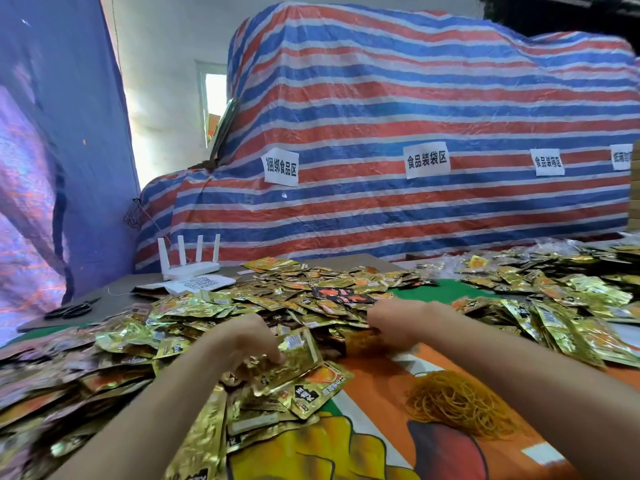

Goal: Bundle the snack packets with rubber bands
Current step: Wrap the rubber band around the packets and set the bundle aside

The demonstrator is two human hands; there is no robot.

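A big heap of gold snack packets [221, 310] covers the table in front of me. My left hand [242, 341] reaches into the heap and grips a small stack of gold packets [294, 358] by its left side. My right hand [398, 322] is further right, its fingers curled down round an orange-gold packet [362, 342] at the edge of the heap. A loose mound of yellow rubber bands [457, 403] lies on the orange printed sheet [374, 410] under my right forearm.
More gold packets [554, 299] are spread at the right. Black scissors [72, 309] lie at the left on a cardboard sheet. A white router [188, 261] stands at the back. A striped tarp [381, 133] with paper labels rises behind the table.
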